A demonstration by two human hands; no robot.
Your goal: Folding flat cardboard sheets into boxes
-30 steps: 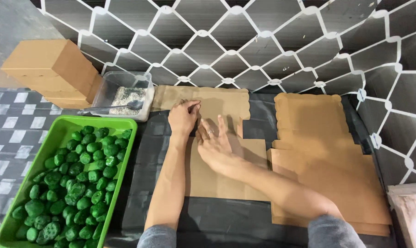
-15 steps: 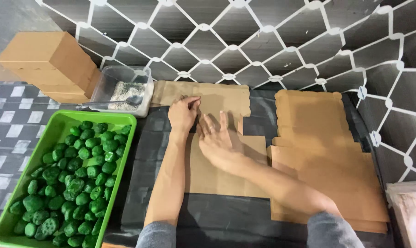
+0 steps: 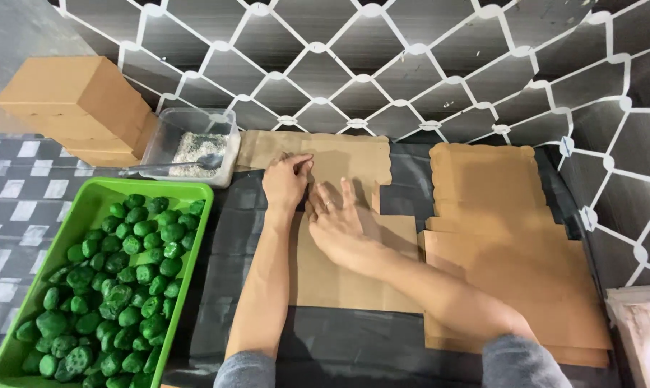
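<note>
Our left hand (image 3: 285,183) has its grip half curled, fingertips pinching down on the cardboard sheet (image 3: 339,237) near its upper fold; it grasps nothing we could lift, only presses the board. Our right hand (image 3: 337,223) lies released, fingers spread flat on the same sheet, just below and beside the left, a ring on one finger. Against half a second ago both hands sit in nearly the same place; the right one has slid only slightly along the board, and the sheet itself has not shifted.

The cardboard sheet is a flat, unfolded box blank, plain brown, with a scalloped upper edge and a stepped outline where flaps are cut. It lies flat on the black sheet covering the desk (image 3: 354,345), in the middle of the view, its top edge near the wall.

To the right, close to it, a stack of like blanks (image 3: 512,266) lies on the desk. To the left stands a green tray (image 3: 88,208) filled with green lumps (image 3: 117,287). Behind the tray a clear plastic tub (image 3: 192,147) holds grey grainy stuff, and beside that sit folded cardboard boxes (image 3: 77,104). A dark wall with a white lattice pattern (image 3: 382,65) rises behind everything
</note>
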